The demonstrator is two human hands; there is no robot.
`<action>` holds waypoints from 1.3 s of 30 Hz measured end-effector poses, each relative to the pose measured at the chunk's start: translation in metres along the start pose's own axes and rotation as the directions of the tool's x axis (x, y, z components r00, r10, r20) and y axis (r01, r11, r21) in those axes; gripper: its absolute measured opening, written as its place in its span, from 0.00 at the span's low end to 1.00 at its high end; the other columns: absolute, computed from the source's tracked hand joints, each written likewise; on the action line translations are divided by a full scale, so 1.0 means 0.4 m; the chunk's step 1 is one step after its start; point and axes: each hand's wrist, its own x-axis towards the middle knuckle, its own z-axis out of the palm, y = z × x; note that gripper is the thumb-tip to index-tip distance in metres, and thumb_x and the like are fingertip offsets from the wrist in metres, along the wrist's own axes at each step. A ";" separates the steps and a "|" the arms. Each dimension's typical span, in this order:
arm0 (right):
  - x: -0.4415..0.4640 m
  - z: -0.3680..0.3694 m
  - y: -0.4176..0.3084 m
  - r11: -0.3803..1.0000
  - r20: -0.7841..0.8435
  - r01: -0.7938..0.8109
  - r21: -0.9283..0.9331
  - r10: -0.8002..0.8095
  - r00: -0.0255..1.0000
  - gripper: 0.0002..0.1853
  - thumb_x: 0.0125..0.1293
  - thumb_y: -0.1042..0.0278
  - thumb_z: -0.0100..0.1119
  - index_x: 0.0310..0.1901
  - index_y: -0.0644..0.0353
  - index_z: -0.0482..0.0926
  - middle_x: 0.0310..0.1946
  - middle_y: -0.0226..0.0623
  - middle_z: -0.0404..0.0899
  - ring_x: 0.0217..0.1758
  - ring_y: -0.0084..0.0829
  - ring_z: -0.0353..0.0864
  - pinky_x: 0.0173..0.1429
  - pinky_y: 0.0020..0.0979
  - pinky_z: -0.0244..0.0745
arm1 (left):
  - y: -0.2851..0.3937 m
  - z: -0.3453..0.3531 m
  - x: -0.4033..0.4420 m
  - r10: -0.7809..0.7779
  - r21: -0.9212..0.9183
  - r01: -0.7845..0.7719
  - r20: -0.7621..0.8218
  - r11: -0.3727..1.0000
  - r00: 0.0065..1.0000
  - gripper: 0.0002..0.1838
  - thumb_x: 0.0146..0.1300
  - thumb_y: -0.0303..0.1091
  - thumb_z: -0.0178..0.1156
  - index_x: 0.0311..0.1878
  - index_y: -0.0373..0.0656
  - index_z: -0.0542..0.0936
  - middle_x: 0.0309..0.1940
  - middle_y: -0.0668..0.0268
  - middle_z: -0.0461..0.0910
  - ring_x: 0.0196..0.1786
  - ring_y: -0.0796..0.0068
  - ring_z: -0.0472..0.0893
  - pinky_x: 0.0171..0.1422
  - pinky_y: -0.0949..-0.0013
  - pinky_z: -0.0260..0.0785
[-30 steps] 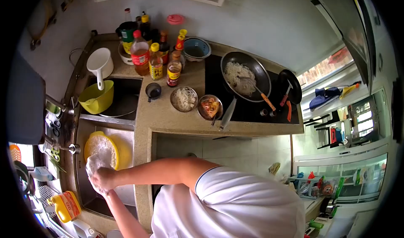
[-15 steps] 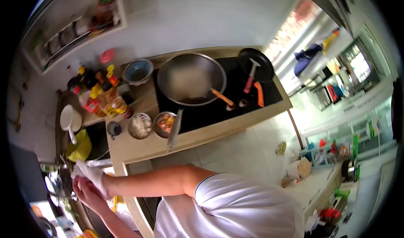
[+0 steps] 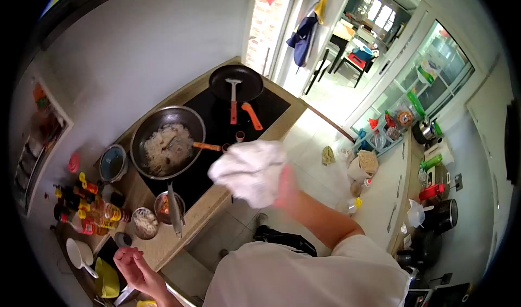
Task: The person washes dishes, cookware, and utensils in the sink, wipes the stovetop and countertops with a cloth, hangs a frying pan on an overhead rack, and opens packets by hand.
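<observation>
A crumpled white cloth (image 3: 247,172) hangs in the air over the front edge of the counter, bunched in my right hand (image 3: 286,187), which is blurred by motion. The cloth covers part of that hand's fingers. My left hand (image 3: 138,272) is at the lower left, near the yellow-green bowl (image 3: 107,277). Its fingers are loosely curled, the thumb stands apart, and nothing shows in it. Beyond the cloth, a wok (image 3: 169,112) holds pale noodle-like food and a spatula with an orange handle (image 3: 207,146).
A frying pan (image 3: 237,75) with a spatula across it sits on the black cooktop (image 3: 271,107). A knife (image 3: 175,212) lies over a bowl of chopped food (image 3: 163,204), beside another bowl (image 3: 145,223). Sauce bottles (image 3: 89,206) crowd the wall side.
My right hand has swung from the sink side to the right, carrying the cloth. My left hand has parted from it and remains at the left. The view has turned to the right.
</observation>
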 end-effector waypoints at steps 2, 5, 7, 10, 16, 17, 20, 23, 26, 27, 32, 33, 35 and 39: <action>-0.040 -0.044 -0.131 0.998 -0.051 0.034 -0.061 -0.037 0.998 0.30 0.71 0.40 0.51 0.65 0.55 0.69 0.57 0.42 0.74 0.60 0.45 0.78 0.61 0.49 0.78 | 0.034 0.083 -0.002 0.024 -0.001 -0.024 0.048 1.000 0.999 0.07 0.74 0.27 0.54 0.40 0.33 0.76 0.45 0.61 0.69 0.42 0.73 0.72 0.49 0.71 0.67; -0.085 -0.116 -0.305 0.981 -0.404 0.156 -0.113 -0.189 0.895 0.28 0.76 0.41 0.41 0.63 0.56 0.72 0.54 0.39 0.77 0.58 0.44 0.80 0.61 0.46 0.79 | 0.098 0.255 -0.011 0.107 0.027 -0.114 0.179 0.993 0.978 0.07 0.73 0.27 0.55 0.41 0.32 0.77 0.45 0.61 0.69 0.42 0.74 0.73 0.45 0.72 0.68; -0.091 -0.201 -0.423 0.966 -0.476 0.207 -0.158 -0.258 0.841 0.29 0.77 0.41 0.40 0.65 0.57 0.71 0.57 0.39 0.77 0.60 0.44 0.79 0.63 0.44 0.77 | 0.109 0.401 -0.034 0.164 -0.071 -0.153 0.209 0.986 0.964 0.03 0.70 0.22 0.57 0.39 0.32 0.78 0.45 0.60 0.72 0.42 0.75 0.74 0.43 0.75 0.68; -0.010 -0.552 -0.607 0.949 -0.121 0.296 -0.113 -0.309 0.943 0.32 0.77 0.40 0.40 0.69 0.58 0.67 0.64 0.40 0.75 0.65 0.45 0.76 0.67 0.41 0.74 | 0.123 0.635 -0.086 0.066 -0.057 -0.052 0.294 0.997 0.954 0.02 0.67 0.22 0.59 0.38 0.33 0.78 0.44 0.57 0.73 0.44 0.70 0.75 0.47 0.70 0.69; 0.248 -0.650 -0.787 0.203 -0.253 -0.161 -0.966 -0.610 0.751 0.36 0.73 0.41 0.51 0.71 0.62 0.64 0.75 0.55 0.59 0.78 0.54 0.58 0.76 0.48 0.58 | 0.148 0.997 -0.136 0.037 -0.009 -0.036 0.374 0.999 0.927 0.02 0.66 0.22 0.62 0.40 0.33 0.79 0.45 0.56 0.73 0.46 0.67 0.75 0.50 0.68 0.71; 0.285 -0.725 -0.799 -0.287 0.040 -0.143 -0.947 -0.549 0.835 0.37 0.72 0.42 0.53 0.72 0.61 0.63 0.76 0.59 0.55 0.79 0.58 0.53 0.77 0.52 0.55 | 0.149 1.038 -0.141 -0.003 -0.033 0.017 0.372 0.999 0.928 0.03 0.66 0.21 0.61 0.41 0.34 0.78 0.45 0.57 0.73 0.45 0.69 0.76 0.49 0.70 0.72; 0.381 -0.822 -0.746 -0.657 0.194 -0.070 -0.751 -0.320 0.927 0.36 0.71 0.43 0.53 0.74 0.53 0.62 0.78 0.58 0.49 0.80 0.66 0.46 0.77 0.63 0.48 | 0.112 1.136 -0.146 -0.075 0.009 0.077 0.380 0.997 0.922 0.03 0.67 0.21 0.61 0.42 0.34 0.78 0.46 0.58 0.72 0.44 0.73 0.76 0.47 0.74 0.74; 0.439 -1.013 -0.662 -0.727 -0.086 -0.167 -0.667 -0.147 0.985 0.35 0.73 0.43 0.48 0.77 0.49 0.61 0.81 0.52 0.44 0.82 0.62 0.39 0.81 0.61 0.37 | 0.059 1.229 -0.136 -0.116 0.093 0.085 0.407 0.992 0.906 0.04 0.68 0.21 0.60 0.44 0.33 0.78 0.47 0.58 0.71 0.44 0.75 0.76 0.47 0.74 0.75; 0.475 -1.085 -0.649 -0.762 -0.065 -0.090 -0.641 -0.062 0.996 0.34 0.72 0.44 0.50 0.75 0.48 0.64 0.81 0.49 0.44 0.83 0.59 0.39 0.82 0.60 0.35 | 0.015 1.327 -0.098 -0.214 0.114 0.183 0.398 0.976 0.892 0.04 0.69 0.21 0.60 0.45 0.33 0.77 0.48 0.58 0.71 0.43 0.76 0.76 0.47 0.74 0.75; 0.490 -1.099 -0.664 -0.761 -0.086 -0.093 -0.642 -0.048 0.995 0.34 0.72 0.44 0.50 0.75 0.48 0.64 0.81 0.49 0.44 0.83 0.59 0.39 0.82 0.60 0.35 | 0.006 1.367 -0.080 -0.221 0.104 0.195 0.386 0.975 0.896 0.04 0.69 0.20 0.59 0.45 0.32 0.77 0.48 0.58 0.71 0.42 0.77 0.77 0.46 0.75 0.75; 0.627 -1.160 -0.727 -0.690 0.006 -0.057 -0.721 -0.089 0.996 0.34 0.68 0.44 0.53 0.73 0.48 0.69 0.79 0.51 0.50 0.82 0.59 0.42 0.81 0.61 0.35 | -0.049 1.521 -0.020 -0.263 0.099 0.244 0.366 0.965 0.893 0.04 0.69 0.21 0.59 0.45 0.32 0.77 0.49 0.59 0.71 0.39 0.78 0.77 0.44 0.76 0.75; 0.669 -1.168 -0.741 -0.681 0.001 -0.064 -0.729 -0.095 0.995 0.33 0.69 0.44 0.53 0.72 0.48 0.69 0.79 0.52 0.51 0.82 0.61 0.44 0.81 0.61 0.37 | -0.043 1.545 -0.008 -0.290 0.137 0.258 0.359 0.956 0.887 0.04 0.69 0.21 0.59 0.44 0.32 0.77 0.50 0.59 0.71 0.39 0.78 0.77 0.44 0.76 0.74; 0.747 -1.193 -0.763 -0.701 -0.024 -0.050 -0.711 -0.047 0.999 0.33 0.69 0.45 0.52 0.73 0.49 0.68 0.78 0.53 0.52 0.82 0.61 0.44 0.81 0.60 0.38 | -0.054 1.580 0.007 -0.331 0.182 0.284 0.338 0.941 0.881 0.04 0.69 0.21 0.59 0.44 0.32 0.77 0.50 0.59 0.71 0.39 0.78 0.77 0.43 0.77 0.74; 0.926 -1.263 -0.782 -0.724 -0.005 0.046 -0.689 0.067 0.998 0.35 0.71 0.44 0.49 0.75 0.50 0.65 0.79 0.53 0.50 0.82 0.60 0.42 0.83 0.56 0.35 | -0.090 1.600 0.010 -0.367 0.296 0.295 0.229 0.909 0.901 0.05 0.67 0.18 0.59 0.45 0.33 0.78 0.49 0.58 0.72 0.39 0.78 0.77 0.43 0.77 0.74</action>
